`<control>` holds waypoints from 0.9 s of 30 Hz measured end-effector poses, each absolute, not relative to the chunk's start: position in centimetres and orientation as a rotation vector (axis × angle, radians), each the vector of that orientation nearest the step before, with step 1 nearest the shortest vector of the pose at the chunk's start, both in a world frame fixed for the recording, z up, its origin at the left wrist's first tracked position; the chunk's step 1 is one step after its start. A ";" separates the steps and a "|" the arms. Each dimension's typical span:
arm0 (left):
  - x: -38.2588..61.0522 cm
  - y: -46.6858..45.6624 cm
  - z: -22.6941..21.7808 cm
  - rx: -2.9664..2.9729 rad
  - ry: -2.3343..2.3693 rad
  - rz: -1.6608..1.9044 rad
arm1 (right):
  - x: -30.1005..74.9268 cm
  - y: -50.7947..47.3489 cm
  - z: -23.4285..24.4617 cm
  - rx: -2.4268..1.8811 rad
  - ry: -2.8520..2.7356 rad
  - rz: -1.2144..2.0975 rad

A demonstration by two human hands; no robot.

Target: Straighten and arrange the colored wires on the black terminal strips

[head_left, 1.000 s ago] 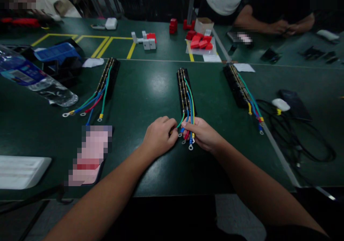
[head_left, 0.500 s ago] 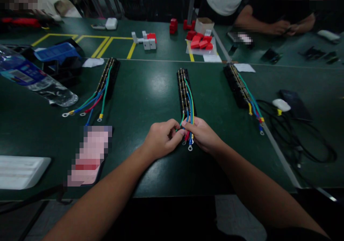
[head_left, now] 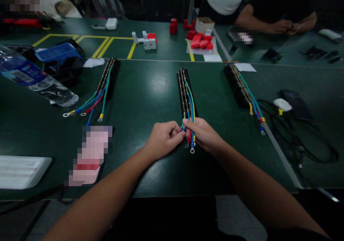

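Observation:
In the middle of the table lies a long black terminal strip [head_left: 180, 90] with brass-coloured rails. Green, blue, red and yellow wires [head_left: 190, 101] run from it toward me. My right hand [head_left: 206, 135] is closed around this wire bundle near its ends, thumb on top. Ring terminals [head_left: 192, 150] on the wires stick out below that hand. Close beside it, my left hand [head_left: 167, 137] pinches thin wires, seemingly the green and blue ones; its fingertips partly hide them. Similar wired strips lie to the left [head_left: 114, 74] and to the right [head_left: 238, 86].
On the left are a water bottle [head_left: 48, 85], blue tray [head_left: 59, 52], phone [head_left: 91, 155] and white box [head_left: 24, 171]. Red parts [head_left: 201, 41] and grey blocks [head_left: 149, 42] stand at the back. Black cables [head_left: 303, 140] coil at right. Co-workers sit or stand across the table.
The wire ends have shifted slightly right and toward me in my right hand. My left fingers have closed in, with a blue wire now showing at their tips.

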State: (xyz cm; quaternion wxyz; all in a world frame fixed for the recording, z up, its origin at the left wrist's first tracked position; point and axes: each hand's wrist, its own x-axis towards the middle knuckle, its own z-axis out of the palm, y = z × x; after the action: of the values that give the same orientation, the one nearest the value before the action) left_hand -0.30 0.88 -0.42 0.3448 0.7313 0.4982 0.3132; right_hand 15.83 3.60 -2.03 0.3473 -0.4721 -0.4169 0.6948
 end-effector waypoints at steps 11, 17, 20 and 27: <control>-0.3 0.9 -0.4 1.931 1.300 0.848 | 15.9 3.5 -1.9 -1.229 -1.053 1.863; -0.3 0.8 -0.6 1.830 1.314 0.858 | 15.8 3.5 -1.8 -1.237 -1.035 1.860; -0.3 0.8 -0.7 1.795 1.323 0.844 | 15.8 3.5 -1.7 -1.221 -1.013 1.870; -0.1 0.7 -0.6 1.774 1.287 0.810 | 15.9 3.5 -1.6 -1.224 -1.072 1.892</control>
State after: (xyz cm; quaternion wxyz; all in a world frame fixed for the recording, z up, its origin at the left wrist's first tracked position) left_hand -0.11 0.71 -0.62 0.3917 0.6986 0.5067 0.3190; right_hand 15.87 3.48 -1.61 0.3175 -0.4651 -0.4073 0.7190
